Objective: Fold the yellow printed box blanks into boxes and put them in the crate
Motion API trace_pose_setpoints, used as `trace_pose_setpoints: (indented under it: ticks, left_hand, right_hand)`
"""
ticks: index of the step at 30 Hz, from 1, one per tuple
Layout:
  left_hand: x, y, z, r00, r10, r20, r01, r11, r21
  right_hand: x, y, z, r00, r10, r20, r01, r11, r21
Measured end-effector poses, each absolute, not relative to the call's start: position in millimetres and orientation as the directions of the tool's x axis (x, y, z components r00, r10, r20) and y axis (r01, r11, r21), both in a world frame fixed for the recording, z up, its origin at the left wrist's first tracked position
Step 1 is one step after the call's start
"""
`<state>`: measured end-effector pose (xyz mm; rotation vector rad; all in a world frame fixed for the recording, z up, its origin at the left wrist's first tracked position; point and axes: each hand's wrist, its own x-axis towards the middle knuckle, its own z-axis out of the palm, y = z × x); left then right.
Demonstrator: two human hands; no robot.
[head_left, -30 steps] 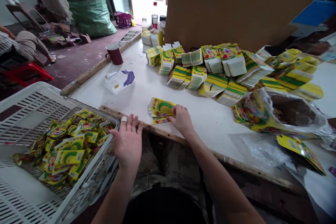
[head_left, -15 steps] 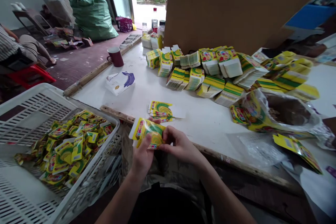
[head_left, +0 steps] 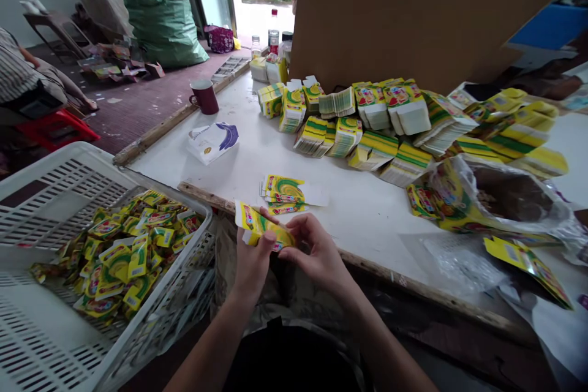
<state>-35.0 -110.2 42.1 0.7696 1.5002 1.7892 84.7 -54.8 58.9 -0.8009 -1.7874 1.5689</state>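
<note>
Both my hands hold one yellow and green flat carton (head_left: 260, 228) just in front of the table's near edge. My left hand (head_left: 250, 260) pinches it from below with the thumb on top. My right hand (head_left: 316, 251) grips its right end with curled fingers. A small pile of the same flat cartons (head_left: 283, 191) lies on the white table (head_left: 358, 208) just beyond my hands. To my left a white slotted plastic crate (head_left: 50, 177) holds several folded yellow and green packets (head_left: 124, 251).
Many stacks of flat cartons (head_left: 395, 122) line the back of the table before a brown cardboard sheet (head_left: 413, 6). A torn plastic bag (head_left: 500, 196) lies right, a dark red mug (head_left: 205, 96) and a white packet (head_left: 212, 141) left. Another person (head_left: 27, 79) sits far left.
My right hand lifted one carton off the small pile and my left hand came over from the crate edge to join it. The carton is now folded narrower between both hands.
</note>
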Motion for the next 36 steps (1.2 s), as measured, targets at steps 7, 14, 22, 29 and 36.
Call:
trace_pose_setpoints:
  ticks: [7,14,22,29,36]
  left_hand:
    - [-48.1,-117.5,29.5,-0.724,0.675,0.143,-0.026,-0.234,0.972]
    - [-58.5,-108.8,36.7,-0.781,0.597,0.183,0.113,-0.153,0.982]
    - [-64.3,-123.8,68.8,-0.566,0.671,0.479,0.404,-0.281,0.871]
    - [-55.2,-122.9,70.0,-0.111,0.994,0.020,0.475,0.036,0.879]
    - [-41.2,-124.6,59.6,-0.239,0.959,0.150,0.622,0.032,0.782]
  right_hand:
    - [75.7,-74.2,70.6,-0.806,0.592,0.002,0.093,0.129,-0.987]
    - [75.6,-54.4,65.0,-0.643,0.757,0.115,0.127,0.254,-0.959]
    - [115.8,-14.8,74.3,-0.495,0.703,0.511,0.451,0.711,-0.540]
    - [112.7,-43.3,79.6,-0.700,0.492,0.518,0.194,0.829,-0.525]
    - [101.4,-52.0,71.0,-0.451,0.876,0.171,-0.012,0.185,-0.983]
